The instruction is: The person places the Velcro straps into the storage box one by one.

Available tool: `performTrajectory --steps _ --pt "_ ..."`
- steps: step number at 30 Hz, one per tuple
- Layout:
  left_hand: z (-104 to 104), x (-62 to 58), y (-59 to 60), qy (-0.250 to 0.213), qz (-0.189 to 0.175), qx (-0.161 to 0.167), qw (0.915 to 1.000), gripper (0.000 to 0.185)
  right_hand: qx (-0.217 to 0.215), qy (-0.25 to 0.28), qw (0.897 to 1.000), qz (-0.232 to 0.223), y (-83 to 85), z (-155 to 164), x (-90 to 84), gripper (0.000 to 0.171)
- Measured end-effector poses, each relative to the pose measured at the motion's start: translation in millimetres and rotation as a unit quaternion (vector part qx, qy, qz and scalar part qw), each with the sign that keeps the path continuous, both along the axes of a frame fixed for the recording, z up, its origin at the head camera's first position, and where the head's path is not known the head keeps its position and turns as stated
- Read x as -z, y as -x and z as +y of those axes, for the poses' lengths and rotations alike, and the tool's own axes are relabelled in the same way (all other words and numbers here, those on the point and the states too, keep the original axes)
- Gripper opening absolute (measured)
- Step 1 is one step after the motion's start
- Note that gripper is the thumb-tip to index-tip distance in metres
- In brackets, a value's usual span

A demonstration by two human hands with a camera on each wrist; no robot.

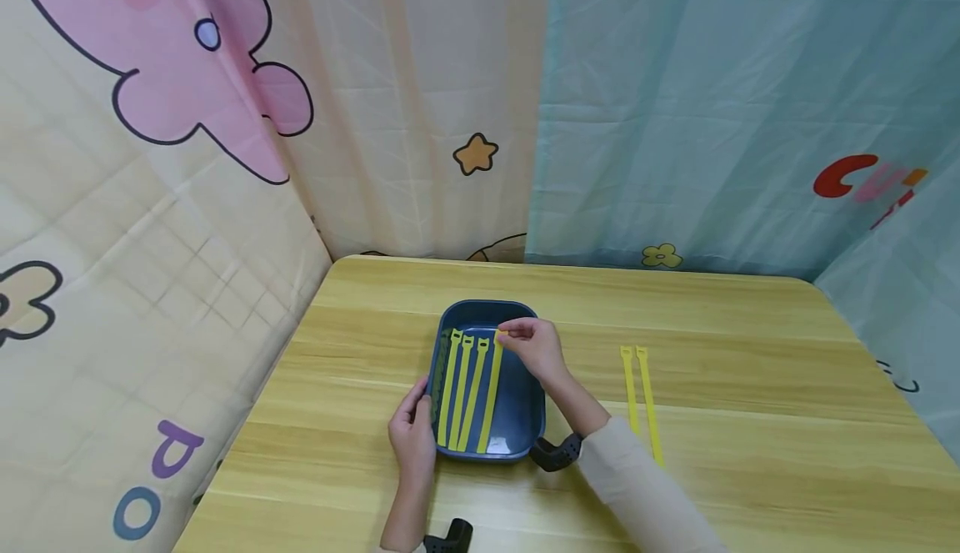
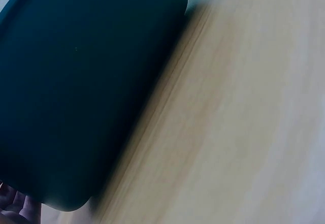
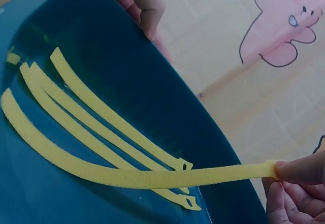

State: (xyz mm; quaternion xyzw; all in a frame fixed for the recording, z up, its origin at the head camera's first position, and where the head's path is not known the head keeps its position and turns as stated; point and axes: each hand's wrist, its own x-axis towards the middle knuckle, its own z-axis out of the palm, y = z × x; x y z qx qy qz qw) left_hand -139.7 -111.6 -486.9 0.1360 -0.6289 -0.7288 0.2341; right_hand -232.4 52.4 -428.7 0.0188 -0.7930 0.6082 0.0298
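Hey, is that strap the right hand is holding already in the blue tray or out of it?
Mostly in. The strap lies along the blue tray beside three others, while the right hand pinches its head end.

Yellow straps (image 1: 468, 390), seemingly dark-blue tray (image 1: 525, 407)

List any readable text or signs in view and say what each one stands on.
"P" and "O": left curtain, lower edge.
"C": red letter on the blue curtain; the pink and yellow letters after it are unreadable.
Top-right letters: cut off.
Tray, yellow straps: no text.
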Motion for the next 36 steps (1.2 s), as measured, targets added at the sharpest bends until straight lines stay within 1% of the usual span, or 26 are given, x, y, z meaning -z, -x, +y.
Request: performTrajectory --steps 6,15,21,25,30,36 --pt "1 1.2 0.6 0.0 0.003 -0.004 1.0 0.029 0.005 -0.006 1.0 -0.014 5.1 -2 1.6 0.011" --pt "-1 3.8 2.0 0.002 0.004 -0.002 1.0 0.029 0.008 -0.025 0.999 -0.023 13.5 -6 6.9 0.01" --pt "-1 2.7 1.5 -0.001 -0.005 -0.003 1.0 0.03 0.01 -0.047 0.999 -0.027 18.8 -8 10.6 0.009" --pt "0 1.4 1.3 -0.003 -0.004 -0.002 1.0 0.03 0.012 -0.058 0.998 -0.029 20.1 -9 10.2 0.01" --pt "-1 1.8 1.1 0.003 0.002 0.0 1.0 0.03 0.01 -0.072 0.997 -0.023 21.5 -11 10.0 0.009" --pt "0 1.4 0.4 0.0 0.01 0.001 1.0 0.03 0.006 -0.095 0.995 -0.011 24.9 -13 14.0 0.008"
